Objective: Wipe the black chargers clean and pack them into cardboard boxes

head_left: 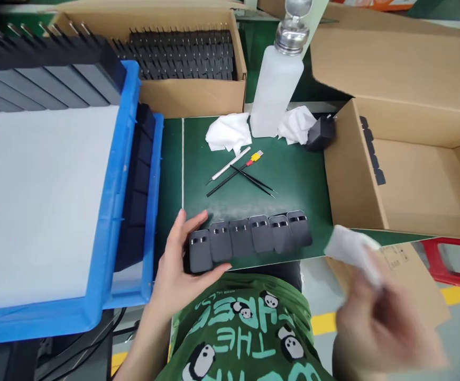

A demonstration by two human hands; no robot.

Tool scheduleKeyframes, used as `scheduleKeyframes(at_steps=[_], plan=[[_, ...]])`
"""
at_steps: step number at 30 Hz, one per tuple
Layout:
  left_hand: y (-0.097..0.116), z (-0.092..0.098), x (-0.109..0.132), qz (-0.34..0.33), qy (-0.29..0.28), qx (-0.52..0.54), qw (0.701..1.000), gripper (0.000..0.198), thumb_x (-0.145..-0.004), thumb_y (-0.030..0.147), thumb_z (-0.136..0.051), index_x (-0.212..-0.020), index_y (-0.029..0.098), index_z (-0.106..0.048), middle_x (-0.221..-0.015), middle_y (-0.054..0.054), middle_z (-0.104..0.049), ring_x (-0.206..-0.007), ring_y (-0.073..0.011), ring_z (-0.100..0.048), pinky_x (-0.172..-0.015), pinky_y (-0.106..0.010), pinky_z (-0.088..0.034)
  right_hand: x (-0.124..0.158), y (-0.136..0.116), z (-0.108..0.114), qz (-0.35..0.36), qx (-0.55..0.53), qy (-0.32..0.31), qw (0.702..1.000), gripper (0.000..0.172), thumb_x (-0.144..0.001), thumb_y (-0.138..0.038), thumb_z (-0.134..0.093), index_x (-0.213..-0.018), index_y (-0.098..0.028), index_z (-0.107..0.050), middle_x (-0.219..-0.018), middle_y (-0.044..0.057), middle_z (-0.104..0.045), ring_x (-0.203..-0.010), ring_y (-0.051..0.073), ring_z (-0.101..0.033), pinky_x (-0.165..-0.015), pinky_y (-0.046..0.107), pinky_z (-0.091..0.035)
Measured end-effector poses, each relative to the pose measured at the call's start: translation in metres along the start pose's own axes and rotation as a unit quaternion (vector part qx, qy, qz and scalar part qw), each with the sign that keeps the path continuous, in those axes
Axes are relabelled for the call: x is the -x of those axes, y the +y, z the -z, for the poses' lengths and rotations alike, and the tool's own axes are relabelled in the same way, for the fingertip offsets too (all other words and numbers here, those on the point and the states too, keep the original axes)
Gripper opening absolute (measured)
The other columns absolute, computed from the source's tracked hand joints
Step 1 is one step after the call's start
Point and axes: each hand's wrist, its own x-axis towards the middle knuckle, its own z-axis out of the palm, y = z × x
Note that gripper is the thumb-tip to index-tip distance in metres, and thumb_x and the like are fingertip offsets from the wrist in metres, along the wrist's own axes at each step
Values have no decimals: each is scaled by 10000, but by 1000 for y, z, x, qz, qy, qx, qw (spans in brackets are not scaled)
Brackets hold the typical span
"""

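A row of several black power adapters point(240, 238) lies near the front edge of the green table, pin ends facing up. My left hand point(186, 259) grips the left end of that row, thumb on the near side and fingers on the far side. Off to the right, past the table's front edge, my right hand point(384, 323) is closed on a white wipe point(351, 248); the hand is smeared by motion. Beyond the row lie black tweezers point(254, 181), a white pen-like tool point(230, 165) and a black cable-like stick with a yellow and red USB end point(256, 156).
At left stand blue trays point(111, 185), the upper one holding adapters point(55, 74). A cardboard box point(194, 95) full of adapters is behind. A white pump bottle point(276, 90) stands between crumpled wipes point(230, 131). An open carton point(357, 169) and a single adapter point(321, 133) are at right.
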Motion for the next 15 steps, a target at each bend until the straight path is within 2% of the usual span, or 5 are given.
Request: scheduleKeyframes(at_steps=[2, 4, 8, 12, 15], plan=[[0, 0, 1, 16, -11, -10, 1000, 1142, -762, 253, -848, -1606, 355, -86, -1465, -135, -563, -1344, -297, -567, -1029, -471, -551, -2, -17, -22, 59, 27, -32, 997, 651, -827, 43, -593, -1433, -194, -571, -1230, 86, -729, -1122, 271, -713, -1017, 432, -572], [0, 0, 2, 28, -19, -25, 999, 1124, -782, 267, -833, -1606, 363, -76, -1440, -121, -592, -1320, -283, -591, -975, -424, -581, -6, -37, -44, 122, 22, -97, 988, 541, -857, 11, -559, -1382, -112, -599, -1151, 119, -757, -1085, 258, -730, -1026, 436, -570], [4, 1, 0, 28, -17, -42, 999, 1100, -785, 302, -833, -1605, 358, -102, -1398, -99, -635, -1290, -266, -620, -941, -375, -593, -8, -66, -71, 166, 54, -98, 980, 318, -909, -36, -532, -1177, -56, -703, -1118, 129, -767, -1046, 236, -745, -1088, 379, -529], [5, 3, -2, 29, -6, -50, 998, 1079, -799, 317, -816, -1607, 354, -102, -1382, -96, -650, -1257, -260, -645, -907, -360, -601, -12, -79, -74, 203, 95, -108, 969, 314, -907, -52, -529, -1157, -22, -717, -1148, 157, -752, -1067, 284, -739, -1078, 408, -537], [4, 1, -1, 30, -10, -38, 999, 1001, -862, 330, -738, -1610, 353, -74, -1412, -102, -629, -1263, -254, -640, -921, -376, -590, -24, -81, -60, 255, -31, -182, 949, 354, -922, -80, -470, -1176, -20, -708, -1199, 150, -735, -1153, 285, -703, -1066, 384, -554]])
